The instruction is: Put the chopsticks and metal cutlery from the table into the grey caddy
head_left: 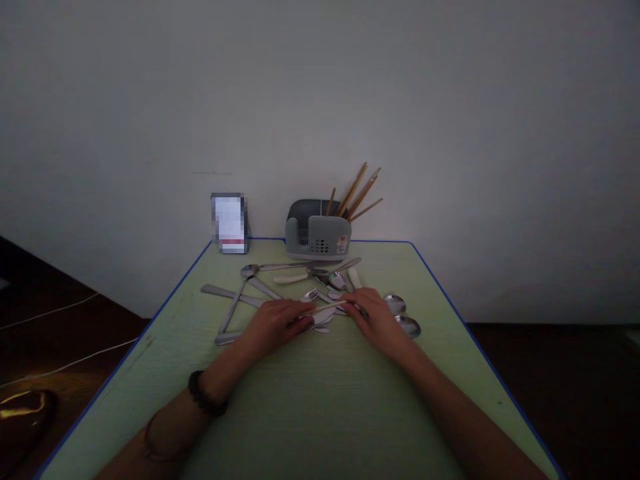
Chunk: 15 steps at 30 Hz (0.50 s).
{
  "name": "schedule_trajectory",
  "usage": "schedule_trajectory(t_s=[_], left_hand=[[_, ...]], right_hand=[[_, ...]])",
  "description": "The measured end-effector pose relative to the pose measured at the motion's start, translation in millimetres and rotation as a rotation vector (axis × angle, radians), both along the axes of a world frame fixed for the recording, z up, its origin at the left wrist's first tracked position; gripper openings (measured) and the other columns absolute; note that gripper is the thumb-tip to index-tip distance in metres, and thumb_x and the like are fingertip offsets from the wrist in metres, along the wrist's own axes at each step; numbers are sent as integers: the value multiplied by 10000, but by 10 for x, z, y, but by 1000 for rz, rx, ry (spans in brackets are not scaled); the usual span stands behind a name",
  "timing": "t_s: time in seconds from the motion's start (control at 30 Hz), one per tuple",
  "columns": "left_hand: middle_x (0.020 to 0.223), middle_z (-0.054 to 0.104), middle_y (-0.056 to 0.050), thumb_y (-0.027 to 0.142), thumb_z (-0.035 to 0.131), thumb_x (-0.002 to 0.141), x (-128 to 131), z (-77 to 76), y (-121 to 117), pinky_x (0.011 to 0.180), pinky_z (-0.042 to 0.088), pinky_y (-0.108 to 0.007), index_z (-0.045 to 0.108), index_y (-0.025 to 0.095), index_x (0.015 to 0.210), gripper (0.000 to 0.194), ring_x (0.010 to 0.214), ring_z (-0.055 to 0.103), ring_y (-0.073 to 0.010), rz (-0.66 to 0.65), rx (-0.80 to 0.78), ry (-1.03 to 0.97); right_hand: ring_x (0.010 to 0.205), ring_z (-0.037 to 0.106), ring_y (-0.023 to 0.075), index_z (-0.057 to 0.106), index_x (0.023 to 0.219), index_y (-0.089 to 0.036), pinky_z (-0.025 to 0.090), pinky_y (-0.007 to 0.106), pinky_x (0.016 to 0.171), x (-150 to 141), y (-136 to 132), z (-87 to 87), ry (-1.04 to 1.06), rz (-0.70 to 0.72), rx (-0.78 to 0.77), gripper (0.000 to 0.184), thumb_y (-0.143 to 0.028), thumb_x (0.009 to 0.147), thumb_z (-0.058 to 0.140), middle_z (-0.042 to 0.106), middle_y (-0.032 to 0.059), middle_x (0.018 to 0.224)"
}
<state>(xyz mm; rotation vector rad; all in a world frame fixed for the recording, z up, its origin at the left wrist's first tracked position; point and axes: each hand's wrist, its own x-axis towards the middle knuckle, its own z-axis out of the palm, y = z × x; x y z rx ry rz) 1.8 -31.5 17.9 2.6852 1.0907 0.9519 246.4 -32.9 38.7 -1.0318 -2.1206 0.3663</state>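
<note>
Holding stick [329, 307] between hands: right hand [374, 319] pinched on right end, left hand [280, 325] curled closed around left. Long axis roughly parallel to table's [320, 407] far edge, right end slightly farther. Holder [320, 232] beyond, at far edge.

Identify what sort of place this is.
Probably a room in a home, maybe a dining corner: a pale green table with loose cutlery and a grey utensil holder on it.
</note>
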Motion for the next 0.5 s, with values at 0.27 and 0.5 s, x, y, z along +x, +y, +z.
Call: schedule_trajectory(t_s=[0.27, 0.5], left_hand=[[824, 739, -57, 330, 450, 914, -5, 18, -26, 635, 487, -240, 668, 191, 1046, 291, 643, 665, -157, 123, -177, 4], [828, 731, -21, 285, 446, 909, -12, 41, -27, 703, 505, -241, 577, 194, 1189, 322, 674, 664, -140, 67, -282, -187]], right_hand=[[678, 521, 148, 543, 858, -212, 423, 278, 691, 125, 120, 34, 641, -371, -193, 234, -424, 896, 452, 538, -18, 690], [554, 491, 97, 522, 899, -234, 406, 233, 549, 136, 217, -52, 1107, -326, -400, 232, -424, 783, 584, 501, -65, 688]])
